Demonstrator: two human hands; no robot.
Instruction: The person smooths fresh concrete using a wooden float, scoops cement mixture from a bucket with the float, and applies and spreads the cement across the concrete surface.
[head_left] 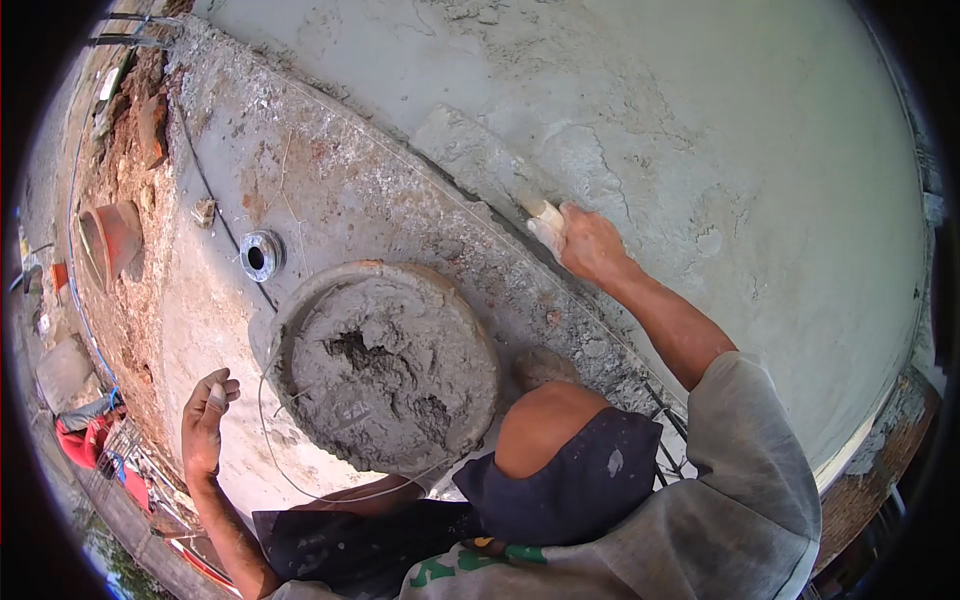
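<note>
My right hand (590, 243) is wrapped around the pale handle of a trowel (547, 214). The trowel's blade is smeared grey and hard to tell from the wet cement surface (780, 150) it rests on, near that surface's edge. Off to the left, my left hand (208, 420) is raised with its fingers loosely bent and nothing in them. Between my hands stands a round tub (487, 345) with thick grey mortar (395, 370) inside, a hollow dug in its middle. A thin wire loops from the tub's side toward my knees.
A string line (400, 155) runs along the edge of the wet cement. Left of the tub lie a metal ring-shaped spool (262, 256) and a dark cable (205, 180). Farther left are an orange pot (112, 243), broken brick and bare soil. Rods (130, 40) stick out at upper left.
</note>
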